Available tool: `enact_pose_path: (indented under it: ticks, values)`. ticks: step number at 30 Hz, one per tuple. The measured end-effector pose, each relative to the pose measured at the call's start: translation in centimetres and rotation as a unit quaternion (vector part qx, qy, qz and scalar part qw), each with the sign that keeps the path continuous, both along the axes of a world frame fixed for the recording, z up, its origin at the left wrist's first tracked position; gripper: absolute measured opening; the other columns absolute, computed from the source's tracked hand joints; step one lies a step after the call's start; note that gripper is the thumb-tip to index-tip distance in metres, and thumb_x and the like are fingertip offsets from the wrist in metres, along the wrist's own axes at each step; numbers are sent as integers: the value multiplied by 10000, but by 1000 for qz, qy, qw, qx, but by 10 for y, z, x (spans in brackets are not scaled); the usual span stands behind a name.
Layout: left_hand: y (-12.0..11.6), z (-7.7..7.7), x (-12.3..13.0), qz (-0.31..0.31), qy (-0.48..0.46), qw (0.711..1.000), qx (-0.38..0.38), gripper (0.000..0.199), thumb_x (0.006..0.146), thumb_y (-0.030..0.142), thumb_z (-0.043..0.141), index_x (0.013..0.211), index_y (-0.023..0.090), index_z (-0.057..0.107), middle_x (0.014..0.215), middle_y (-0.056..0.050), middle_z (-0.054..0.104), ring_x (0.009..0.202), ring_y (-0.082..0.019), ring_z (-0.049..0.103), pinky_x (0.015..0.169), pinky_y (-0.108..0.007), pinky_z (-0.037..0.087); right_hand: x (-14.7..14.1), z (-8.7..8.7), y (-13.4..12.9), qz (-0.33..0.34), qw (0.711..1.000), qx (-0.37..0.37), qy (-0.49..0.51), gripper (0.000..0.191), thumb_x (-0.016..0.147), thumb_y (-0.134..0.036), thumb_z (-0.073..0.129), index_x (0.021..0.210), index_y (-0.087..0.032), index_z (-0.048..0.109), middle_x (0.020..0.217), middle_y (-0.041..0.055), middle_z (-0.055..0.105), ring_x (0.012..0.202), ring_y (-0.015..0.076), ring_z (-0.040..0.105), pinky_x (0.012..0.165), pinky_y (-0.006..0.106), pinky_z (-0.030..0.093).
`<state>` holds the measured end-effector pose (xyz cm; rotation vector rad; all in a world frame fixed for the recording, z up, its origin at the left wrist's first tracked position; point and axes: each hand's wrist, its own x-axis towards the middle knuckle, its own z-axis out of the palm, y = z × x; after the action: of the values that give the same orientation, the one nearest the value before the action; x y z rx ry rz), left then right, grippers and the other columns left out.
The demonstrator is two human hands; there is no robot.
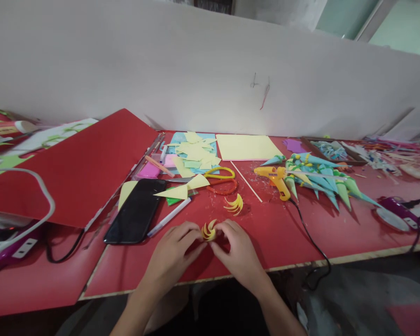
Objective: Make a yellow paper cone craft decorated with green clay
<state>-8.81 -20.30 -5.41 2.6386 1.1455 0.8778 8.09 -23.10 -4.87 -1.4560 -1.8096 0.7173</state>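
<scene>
A small curled yellow paper piece (209, 231) is between my two hands, just above the red table near its front edge. My left hand (177, 247) pinches its left side with thumb and fingers. On its right side, my right hand (236, 247) holds it the same way. A second curled yellow piece (234, 204) lies on the table just beyond my right hand. Scissors with yellow and red handles (221, 175) lie farther back, partly under pale yellow paper cut-outs (177, 191).
A black phone (135, 212) and a white pen (170, 217) lie left of my hands. To the right are a yellow glue gun (275, 179) with a black cord and several blue-green paper cones (322, 177). A large red sheet (80, 168) leans at left.
</scene>
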Motion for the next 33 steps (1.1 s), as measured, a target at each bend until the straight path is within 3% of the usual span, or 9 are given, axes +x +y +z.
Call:
enact_pose_path:
  ticks: [5,12,22,25,29,33]
  values:
    - [1,0,0,-5,-13,1000,-13,129,826,259,472,777,190,570,817,-25,594,734,-140,576,644,-258,476,0,0,0,-5,1000,5,-6,123,731,-122,522,833,-190,530,812,10,562,788,159,505,714,274,391]
    - [2,3,1,-28,-33,991,-127,29,765,186,541,759,196,568,822,-7,584,738,-118,573,656,-219,474,1,-1,0,-9,1000,3,-4,153,714,-114,533,847,-191,532,808,10,565,769,160,509,687,270,398]
    - [3,3,0,-13,-31,992,-119,111,804,183,473,779,206,579,861,-11,561,758,-112,569,665,-209,469,0,-1,0,-1,1000,15,22,210,709,-115,533,900,-201,550,845,26,601,791,171,544,704,284,436]
    - [2,4,0,-2,-29,996,-84,155,825,204,445,772,204,591,828,-11,570,728,-108,571,641,-200,465,14,3,1,-10,999,10,51,212,724,-148,523,930,-199,541,859,23,601,747,143,562,690,256,452]
    - [1,4,-1,0,16,1000,1,268,862,227,382,700,203,594,653,11,572,568,-96,541,525,-188,422,64,15,3,-165,984,68,25,116,773,-274,482,813,-179,537,732,25,593,673,142,563,652,251,448]
    - [4,16,-5,-33,64,983,167,346,894,176,290,716,203,585,603,10,596,527,-107,528,535,-226,400,125,22,17,-330,932,105,-105,228,761,-404,489,797,-180,505,703,35,556,637,172,531,608,290,429]
